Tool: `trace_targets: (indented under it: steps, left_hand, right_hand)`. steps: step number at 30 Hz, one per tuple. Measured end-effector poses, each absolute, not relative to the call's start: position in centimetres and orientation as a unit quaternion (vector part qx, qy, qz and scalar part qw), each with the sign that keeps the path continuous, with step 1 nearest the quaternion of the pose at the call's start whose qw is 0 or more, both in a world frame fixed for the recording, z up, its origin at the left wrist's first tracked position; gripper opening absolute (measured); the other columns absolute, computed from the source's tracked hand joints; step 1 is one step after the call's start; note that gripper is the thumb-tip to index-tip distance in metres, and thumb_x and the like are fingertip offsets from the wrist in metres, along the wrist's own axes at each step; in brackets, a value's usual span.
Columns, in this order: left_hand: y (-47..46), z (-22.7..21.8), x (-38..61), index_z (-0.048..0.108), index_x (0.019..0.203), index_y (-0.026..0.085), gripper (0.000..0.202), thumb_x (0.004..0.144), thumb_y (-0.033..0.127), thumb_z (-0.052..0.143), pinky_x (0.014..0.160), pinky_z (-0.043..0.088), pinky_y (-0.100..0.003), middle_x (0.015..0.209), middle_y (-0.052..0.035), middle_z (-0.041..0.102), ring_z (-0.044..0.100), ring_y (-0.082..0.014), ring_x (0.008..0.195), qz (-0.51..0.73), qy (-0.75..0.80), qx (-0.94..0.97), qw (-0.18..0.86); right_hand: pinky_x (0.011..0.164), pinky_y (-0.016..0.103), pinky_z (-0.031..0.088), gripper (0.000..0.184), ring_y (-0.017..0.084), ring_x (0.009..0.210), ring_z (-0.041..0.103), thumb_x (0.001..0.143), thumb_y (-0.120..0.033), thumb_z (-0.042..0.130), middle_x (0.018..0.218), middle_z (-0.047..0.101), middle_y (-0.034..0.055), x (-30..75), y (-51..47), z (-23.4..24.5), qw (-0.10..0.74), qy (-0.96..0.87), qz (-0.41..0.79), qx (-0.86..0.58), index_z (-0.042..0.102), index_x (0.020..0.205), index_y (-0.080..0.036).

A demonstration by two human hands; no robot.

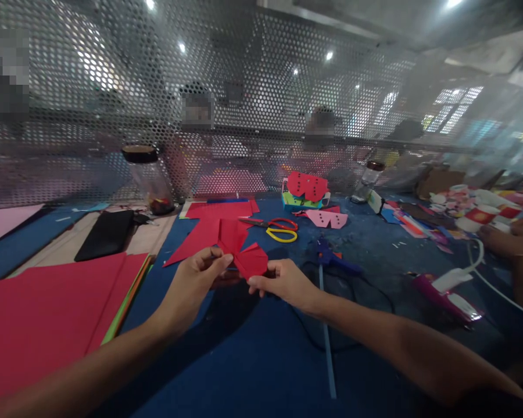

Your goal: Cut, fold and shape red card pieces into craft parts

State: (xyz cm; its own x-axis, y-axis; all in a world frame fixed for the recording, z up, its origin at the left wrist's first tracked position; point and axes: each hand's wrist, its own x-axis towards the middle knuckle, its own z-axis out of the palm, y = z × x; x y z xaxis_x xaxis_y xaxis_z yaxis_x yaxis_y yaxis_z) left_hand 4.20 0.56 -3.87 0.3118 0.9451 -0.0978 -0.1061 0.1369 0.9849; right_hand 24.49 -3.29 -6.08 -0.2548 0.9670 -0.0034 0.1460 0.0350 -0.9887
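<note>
A folded red paper piece (253, 261), shaped somewhat like a bow, is held up over the blue table between my two hands. My left hand (203, 273) pinches its left side between thumb and forefinger. On the right lobe, the thumb and fingers of my right hand (283, 281) are closed. Just behind lie scissors (282, 229) with one red and one yellow handle, blades toward red paper sheets (196, 232). To the right of my right hand rests a blue glue gun (337, 258), with a long pale strip (328, 342) running toward me.
A stack of red paper (56, 313) and a black phone-like case (105, 234) lie at left. Glass jars (150, 180) stand near the perforated metal screen (253, 110). Punched paper cutouts (307, 186) sit behind. Another person's hand (509, 238) is at far right, near a magenta tool (447, 297).
</note>
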Motion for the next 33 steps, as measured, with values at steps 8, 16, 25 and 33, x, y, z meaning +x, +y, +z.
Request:
trace_targets:
  steps: [8,16,25,33]
  left_hand:
    - [0.66,-4.00,4.29,0.065,0.078,0.019,0.031,0.073,0.044,0.084,0.076,0.062,-0.030,0.074,0.0031,0.071,0.072,-0.0153,0.068,0.417,0.419,0.502,0.631]
    - [0.70,-3.90,4.23,0.060,0.078,0.019,0.035,0.073,0.043,0.084,0.077,0.062,-0.031,0.074,0.0041,0.068,0.072,-0.0157,0.069,0.424,0.420,0.491,0.634]
    - [0.45,-3.75,4.31,0.058,0.079,0.019,0.036,0.073,0.045,0.083,0.078,0.062,-0.035,0.075,0.0018,0.072,0.074,-0.0185,0.070,0.419,0.420,0.503,0.629]
    - [0.39,-3.96,4.13,0.059,0.079,0.019,0.035,0.074,0.042,0.085,0.077,0.062,-0.030,0.072,0.0039,0.069,0.073,-0.0151,0.069,0.421,0.415,0.491,0.640]
  right_hand:
    - [0.065,0.026,0.048,0.030,0.012,0.063,0.060,0.085,-0.046,0.073,0.082,0.075,0.0052,24.53,-3.24,-6.12,0.397,-0.601,0.526,-0.452,0.073,0.085,-0.016]
    - [0.070,0.027,0.050,0.028,0.012,0.067,0.061,0.081,-0.043,0.077,0.082,0.072,0.0031,24.30,-3.37,-5.89,0.407,-0.600,0.538,-0.429,0.072,0.086,-0.016]
    - [0.069,0.027,0.051,0.025,0.013,0.068,0.062,0.081,-0.040,0.076,0.080,0.072,0.0027,24.34,-3.31,-6.09,0.406,-0.592,0.544,-0.435,0.070,0.087,-0.016]
    - [0.068,0.027,0.051,0.022,0.013,0.066,0.061,0.081,-0.038,0.075,0.078,0.071,0.0034,24.35,-3.28,-6.02,0.399,-0.594,0.541,-0.441,0.070,0.084,-0.016]
